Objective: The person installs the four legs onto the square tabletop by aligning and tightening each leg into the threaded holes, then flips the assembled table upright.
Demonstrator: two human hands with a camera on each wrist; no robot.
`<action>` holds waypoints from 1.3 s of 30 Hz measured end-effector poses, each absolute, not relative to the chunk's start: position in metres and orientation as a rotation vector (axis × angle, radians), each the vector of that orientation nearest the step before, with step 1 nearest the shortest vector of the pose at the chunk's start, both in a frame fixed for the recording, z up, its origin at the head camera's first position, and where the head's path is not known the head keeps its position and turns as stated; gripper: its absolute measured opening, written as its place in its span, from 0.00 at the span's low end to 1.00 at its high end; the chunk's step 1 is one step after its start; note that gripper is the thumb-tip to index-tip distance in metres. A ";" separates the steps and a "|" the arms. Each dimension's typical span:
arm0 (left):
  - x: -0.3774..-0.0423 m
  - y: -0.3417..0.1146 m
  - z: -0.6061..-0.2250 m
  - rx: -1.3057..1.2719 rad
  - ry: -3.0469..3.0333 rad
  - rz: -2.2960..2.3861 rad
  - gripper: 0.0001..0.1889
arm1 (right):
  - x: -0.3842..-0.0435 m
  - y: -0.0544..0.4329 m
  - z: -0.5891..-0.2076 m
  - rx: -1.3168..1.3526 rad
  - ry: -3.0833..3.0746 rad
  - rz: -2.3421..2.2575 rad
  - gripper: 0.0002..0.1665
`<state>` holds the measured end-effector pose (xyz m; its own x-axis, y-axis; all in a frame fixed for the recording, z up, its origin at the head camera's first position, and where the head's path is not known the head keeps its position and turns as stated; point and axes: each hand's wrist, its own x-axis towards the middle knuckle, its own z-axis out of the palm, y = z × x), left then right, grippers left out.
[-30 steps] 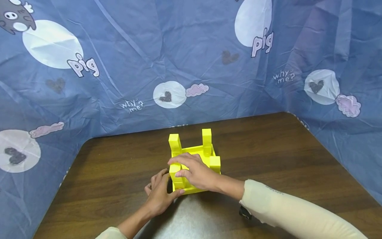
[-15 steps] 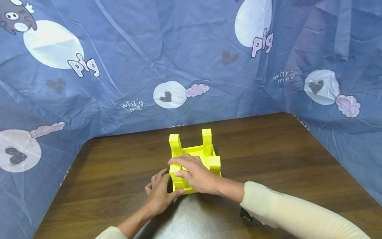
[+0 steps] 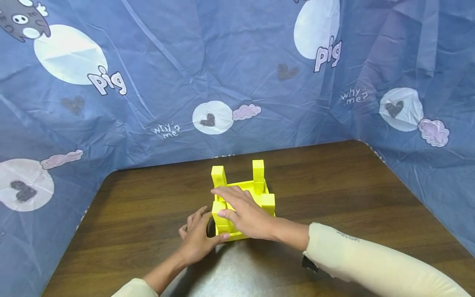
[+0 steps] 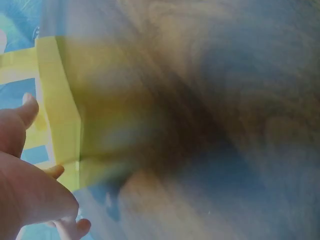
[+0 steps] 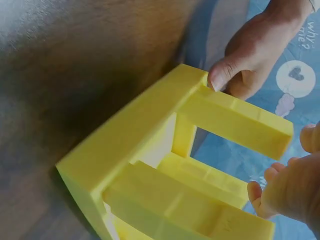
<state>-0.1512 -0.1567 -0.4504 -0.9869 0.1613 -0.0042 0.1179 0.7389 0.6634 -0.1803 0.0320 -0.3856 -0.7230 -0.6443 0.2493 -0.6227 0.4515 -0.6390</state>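
Observation:
A yellow block-built piece like a small upturned table [image 3: 237, 237] rests on its flat base, several square legs pointing up. At its near left corner, my left hand [image 3: 198, 243] grips the base, thumb on the near rim and other fingers round the left side. My right hand [image 3: 252, 214] hovers over the near left leg [image 3: 218, 212]. In the right wrist view, the right fingers [image 5: 257, 197] and thumb stand apart from the end of that leg [image 5: 245, 120]. The left wrist view shows the base's side [image 4: 62, 115] beside part of the left hand [image 4: 30, 195]; its fingertip contact is unclear there.
The yellow piece stands on a brown wood-grain table [image 3: 334, 177] with rounded far corners. A blue cloth [image 3: 267, 90] printed with pigs, hearts and clouds hangs behind it and along both sides. A dark object [image 3: 309, 264] shows below the right sleeve.
My right index finger has lifted off the near left leg, and the hand has loosened. My left hand keeps nearly the same place. The yellow piece stays put; the view shifts slightly.

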 end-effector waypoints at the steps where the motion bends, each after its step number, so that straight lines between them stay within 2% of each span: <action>1: -0.151 -0.157 -0.449 0.238 2.866 1.091 0.38 | -0.180 0.033 -0.384 -1.166 2.660 -1.146 0.30; 6: -0.151 -0.164 -0.443 0.259 2.827 1.079 0.40 | -0.181 0.039 -0.374 -1.197 2.727 -1.088 0.29; 16: -0.154 -0.176 -0.433 0.306 2.861 1.081 0.29 | -0.188 0.060 -0.358 -1.249 2.843 -1.009 0.26; 26: -0.161 -0.176 -0.433 0.298 2.930 1.013 0.26 | -0.194 0.077 -0.355 -1.257 2.860 -0.998 0.25; 39: -0.173 -0.198 -0.437 0.638 3.177 0.609 0.28 | -0.214 0.113 -0.367 -1.113 2.905 -1.061 0.22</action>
<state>-0.1726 -0.1983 -0.4374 -0.9134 0.3422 0.2204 0.3995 0.8576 0.3239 -0.2140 0.1127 -0.3672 -0.7612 -0.5486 0.3459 -0.6424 0.5644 -0.5185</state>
